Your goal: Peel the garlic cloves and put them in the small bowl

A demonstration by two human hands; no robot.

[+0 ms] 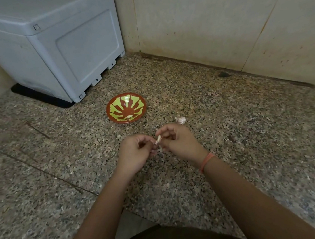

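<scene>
A small brown bowl (126, 108) with a green leaf pattern stands on the speckled granite counter, and one pale peeled clove (130, 116) lies inside near its front wall. In front of the bowl my left hand (136, 153) and my right hand (177, 139) meet, both pinching a garlic clove (158, 139) whose pale skin sticks out between the fingertips. Most of the clove is hidden by my fingers. The rest of the garlic bulb (180, 120) lies on the counter just beyond my right hand.
A large grey plastic appliance (51, 44) on a black mat stands at the back left. Tiled walls (211, 23) close off the corner behind the bowl. The counter edge (134, 213) runs close to my body.
</scene>
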